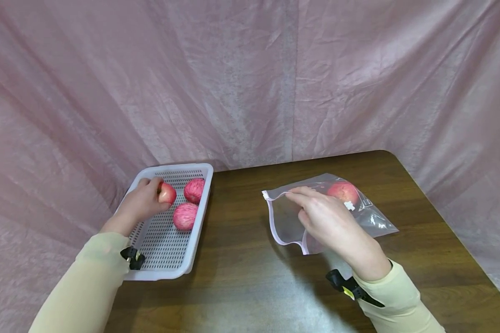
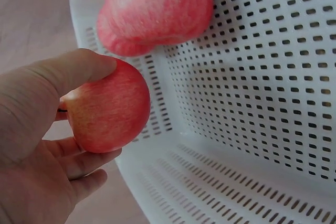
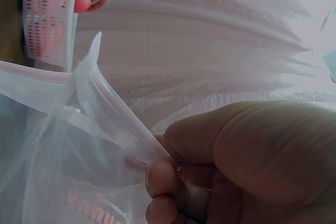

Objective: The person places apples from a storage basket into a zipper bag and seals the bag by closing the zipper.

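Fingers on our left hand (image 1: pixel 143 200) are curled round a red apple (image 1: pixel 166 193), thumb on one side and the rest on the other, spread about as wide as the fruit. From the left wrist view we can make out its stem pointing back toward the palm. We've got that apple over the white perforated plastic basket (image 1: pixel 162 252), but we can't tell whether it touches the bottom or sides.

Two more pinkish-red apples, a farther one (image 1: pixel 194 190) and a nearer one (image 1: pixel 185 216), sit by the basket's right wall, right beside the one in our grip.

Over on the other side, our right hand (image 1: pixel 325 215) pinches a clear zip bag (image 1: pixel 372 222) at its edge, thumb and fingertips nearly together with the plastic between them. Its pink-trimmed mouth gapes toward the basket, and one apple (image 1: pixel 344 191) is already inside, behind the hand. We also spot pinkish lettering on the plastic, mostly too blurry for us to read.

Bag and basket are well apart on a brown wood-grain table (image 1: pixel 241 259), with a pink curtain (image 1: pixel 241 83) hanging behind.
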Action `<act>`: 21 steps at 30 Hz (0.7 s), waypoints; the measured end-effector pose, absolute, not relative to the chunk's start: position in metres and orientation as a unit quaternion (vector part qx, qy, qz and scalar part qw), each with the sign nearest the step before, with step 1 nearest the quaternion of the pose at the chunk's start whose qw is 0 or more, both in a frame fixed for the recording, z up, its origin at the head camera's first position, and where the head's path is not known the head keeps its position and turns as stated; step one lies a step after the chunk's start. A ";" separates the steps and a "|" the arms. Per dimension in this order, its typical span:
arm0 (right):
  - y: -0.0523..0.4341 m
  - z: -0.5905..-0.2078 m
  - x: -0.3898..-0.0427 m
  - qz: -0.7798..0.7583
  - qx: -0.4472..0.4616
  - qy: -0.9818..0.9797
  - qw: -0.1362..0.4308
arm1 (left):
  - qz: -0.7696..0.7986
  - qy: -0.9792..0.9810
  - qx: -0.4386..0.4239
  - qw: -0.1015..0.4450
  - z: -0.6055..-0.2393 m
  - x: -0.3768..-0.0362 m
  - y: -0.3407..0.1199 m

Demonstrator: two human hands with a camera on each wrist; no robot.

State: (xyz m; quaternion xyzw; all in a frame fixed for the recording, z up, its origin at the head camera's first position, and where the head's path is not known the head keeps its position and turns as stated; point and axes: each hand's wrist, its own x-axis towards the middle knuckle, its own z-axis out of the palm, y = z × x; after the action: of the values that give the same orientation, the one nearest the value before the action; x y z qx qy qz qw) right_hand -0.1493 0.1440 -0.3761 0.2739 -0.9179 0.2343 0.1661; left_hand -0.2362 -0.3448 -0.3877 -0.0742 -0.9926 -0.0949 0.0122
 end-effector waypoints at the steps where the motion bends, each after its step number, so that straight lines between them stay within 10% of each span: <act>1: 0.144 -0.376 -0.149 0.234 0.274 -0.918 0.168 | -0.095 -0.992 -0.078 0.018 -0.387 -0.236 -0.344; 21: 0.144 -0.377 -0.149 0.229 0.277 -0.918 0.167 | -0.138 -0.981 -0.090 0.106 -0.365 -0.216 -0.312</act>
State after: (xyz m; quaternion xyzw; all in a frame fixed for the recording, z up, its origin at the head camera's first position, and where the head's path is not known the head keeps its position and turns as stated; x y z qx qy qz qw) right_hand -0.1491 0.1440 -0.3773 0.2768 -0.9183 0.2287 0.1666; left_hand -0.2161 -0.3118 -0.3647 -0.0896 -0.9806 -0.1380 0.1064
